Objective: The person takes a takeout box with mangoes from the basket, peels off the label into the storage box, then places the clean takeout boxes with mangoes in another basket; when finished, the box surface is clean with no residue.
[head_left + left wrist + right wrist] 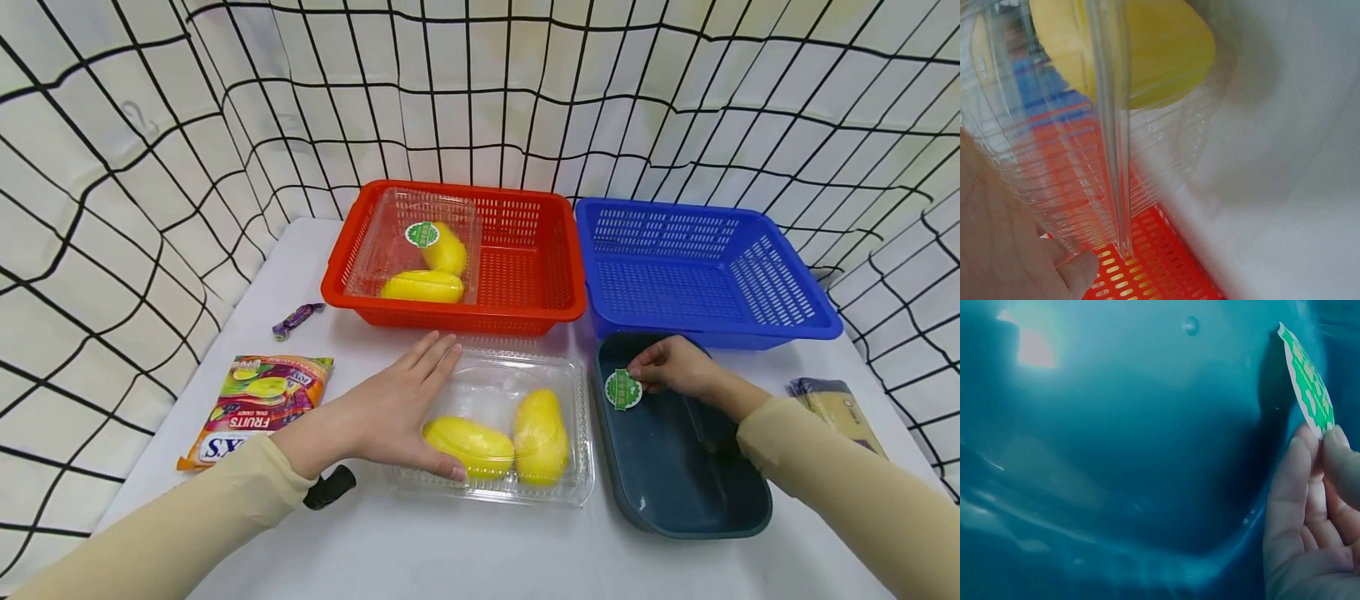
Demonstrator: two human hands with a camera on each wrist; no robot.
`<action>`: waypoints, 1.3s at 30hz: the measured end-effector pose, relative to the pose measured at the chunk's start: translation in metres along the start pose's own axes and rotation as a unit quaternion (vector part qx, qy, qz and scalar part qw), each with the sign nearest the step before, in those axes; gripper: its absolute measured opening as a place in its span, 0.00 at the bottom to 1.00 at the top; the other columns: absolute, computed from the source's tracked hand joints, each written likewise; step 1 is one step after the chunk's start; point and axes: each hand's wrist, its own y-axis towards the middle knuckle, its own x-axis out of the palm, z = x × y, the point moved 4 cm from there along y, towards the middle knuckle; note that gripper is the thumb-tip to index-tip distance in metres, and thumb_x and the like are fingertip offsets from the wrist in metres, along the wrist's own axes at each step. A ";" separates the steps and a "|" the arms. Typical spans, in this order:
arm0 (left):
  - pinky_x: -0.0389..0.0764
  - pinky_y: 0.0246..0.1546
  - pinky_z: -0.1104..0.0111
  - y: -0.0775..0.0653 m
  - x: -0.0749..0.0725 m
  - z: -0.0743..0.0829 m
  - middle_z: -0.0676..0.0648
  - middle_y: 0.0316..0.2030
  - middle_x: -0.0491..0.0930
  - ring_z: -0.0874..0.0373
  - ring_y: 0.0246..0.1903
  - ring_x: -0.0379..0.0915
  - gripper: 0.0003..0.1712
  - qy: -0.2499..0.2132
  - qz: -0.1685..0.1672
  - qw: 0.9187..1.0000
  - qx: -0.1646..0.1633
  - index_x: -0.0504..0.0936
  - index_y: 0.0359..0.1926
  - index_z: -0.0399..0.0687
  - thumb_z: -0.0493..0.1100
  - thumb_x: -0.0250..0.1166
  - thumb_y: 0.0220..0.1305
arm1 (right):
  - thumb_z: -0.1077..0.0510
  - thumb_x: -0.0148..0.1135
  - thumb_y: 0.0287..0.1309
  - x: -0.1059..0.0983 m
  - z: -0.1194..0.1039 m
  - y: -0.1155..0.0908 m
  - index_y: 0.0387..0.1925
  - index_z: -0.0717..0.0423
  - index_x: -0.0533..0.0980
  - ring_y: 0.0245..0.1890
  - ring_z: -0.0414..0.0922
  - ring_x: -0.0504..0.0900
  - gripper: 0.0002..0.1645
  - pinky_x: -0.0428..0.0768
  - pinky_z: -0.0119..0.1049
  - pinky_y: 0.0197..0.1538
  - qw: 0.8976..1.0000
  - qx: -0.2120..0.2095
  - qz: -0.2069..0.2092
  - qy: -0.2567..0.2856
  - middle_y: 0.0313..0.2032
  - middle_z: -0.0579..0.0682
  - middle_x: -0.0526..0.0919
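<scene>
A clear plastic clamshell box (487,392) with two yellow mangoes (541,437) inside lies closed on the white table. My left hand (390,408) rests over its left side, fingers extended toward the far edge and thumb near the front edge. In the left wrist view the ribbed side of the box (1060,194) is close beside that hand. Over the dark teal tub (690,475), my right hand (678,367) pinches a round green-and-white sticker (623,390) by its edge. The right wrist view shows the sticker (1310,384) between thumb and fingertip.
Behind stand a red basket (532,314), holding another clamshell box (375,242) with mangoes and a green sticker, and a blue basket (712,329). Candy bag (258,400), wrapped candy (297,320) and a black object (330,487) lie left; a tan packet (836,408) lies right.
</scene>
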 end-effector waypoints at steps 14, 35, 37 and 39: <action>0.49 0.80 0.46 0.000 0.002 -0.001 0.38 0.82 0.40 0.38 0.82 0.31 0.80 0.000 0.005 1.000 0.002 0.45 0.81 0.36 0.85 0.64 0.43 | 0.63 0.61 0.70 0.004 -0.001 0.002 0.40 0.73 0.84 0.29 0.38 0.81 0.13 0.84 0.32 0.33 0.996 -0.001 0.062 -0.064 0.29 0.54 0.88; 0.49 0.80 0.46 0.000 0.001 -0.001 0.38 0.82 0.40 0.38 0.82 0.31 0.80 0.001 0.004 1.000 0.000 0.44 0.81 0.37 0.85 0.64 0.43 | 0.64 0.59 0.71 0.004 -0.001 -0.001 0.47 0.73 0.83 0.38 0.48 0.89 0.14 0.90 0.44 0.44 0.995 0.012 0.077 -0.064 0.43 0.66 0.88; 0.49 0.80 0.46 0.000 0.001 -0.001 0.38 0.82 0.40 0.38 0.82 0.31 0.80 0.000 0.003 1.000 0.001 0.44 0.81 0.37 0.85 0.64 0.44 | 0.62 0.59 0.71 0.003 -0.002 -0.003 0.47 0.73 0.83 0.37 0.49 0.89 0.15 0.90 0.44 0.43 0.995 0.008 0.077 -0.070 0.43 0.65 0.89; 0.49 0.80 0.46 0.000 0.001 -0.001 0.38 0.82 0.40 0.38 0.82 0.31 0.80 -0.001 0.003 1.000 0.002 0.44 0.81 0.37 0.85 0.64 0.44 | 0.60 0.60 0.71 0.001 -0.005 -0.005 0.48 0.71 0.83 0.36 0.48 0.89 0.16 0.89 0.43 0.41 0.993 -0.003 0.082 -0.089 0.41 0.63 0.89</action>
